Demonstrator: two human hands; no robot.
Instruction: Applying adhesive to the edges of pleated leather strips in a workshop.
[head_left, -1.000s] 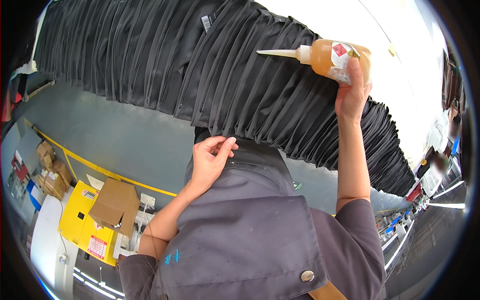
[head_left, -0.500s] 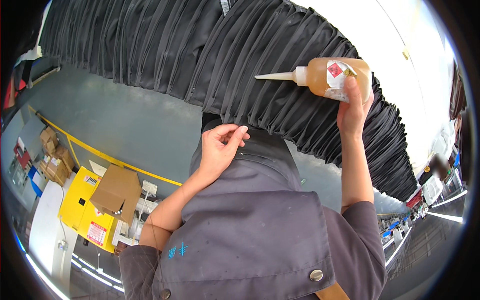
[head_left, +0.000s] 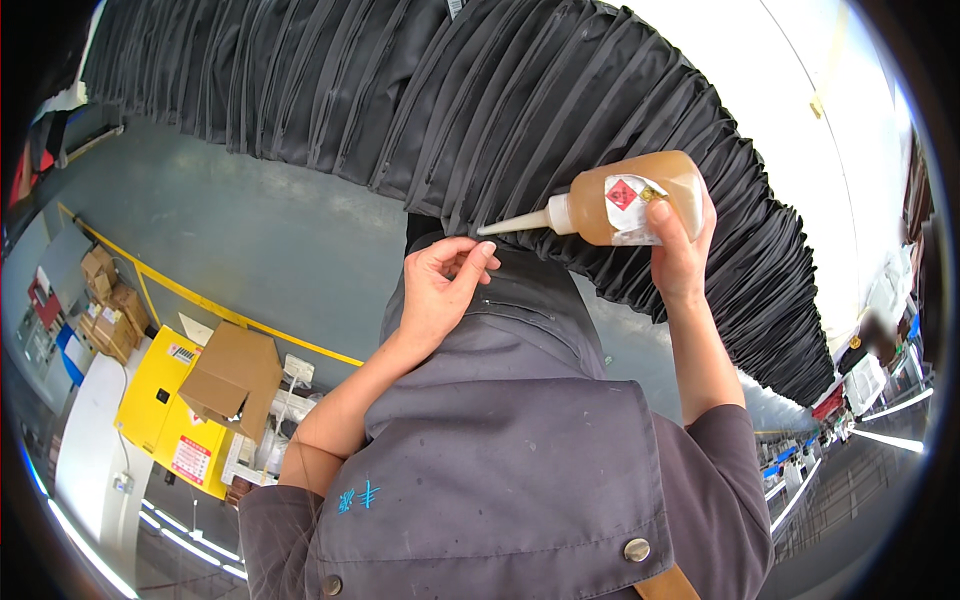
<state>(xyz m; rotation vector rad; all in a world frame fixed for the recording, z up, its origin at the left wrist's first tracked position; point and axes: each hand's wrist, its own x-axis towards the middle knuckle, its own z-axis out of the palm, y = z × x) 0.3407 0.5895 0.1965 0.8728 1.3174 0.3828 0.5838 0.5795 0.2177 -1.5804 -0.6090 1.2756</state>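
In my right hand (head_left: 680, 250) is a squeeze bottle (head_left: 590, 205) of amber liquid, tilted, its thin white nozzle pointing left and slightly down. The nozzle tip is right by the fingertips of my left hand (head_left: 440, 290). That hand is closed in a pinch at the near edge of a long row of pleated black fabric pieces (head_left: 540, 110). What its fingers hold, if anything, is too small or hidden to make out. The bottle hangs over the fabric.
Under the fabric is a white surface (head_left: 780, 110), seen at the right. To the left a yellow cabinet (head_left: 150, 400) stands near an open cardboard box (head_left: 235, 375). Smaller cartons (head_left: 115, 320) sit farther left. A yellow line (head_left: 240, 315) crosses the grey floor (head_left: 260, 230).
My right hand has brought the bottle left and nearer to me, so the nozzle tip moved from above the fabric down to my left fingertips. My left hand has barely moved.
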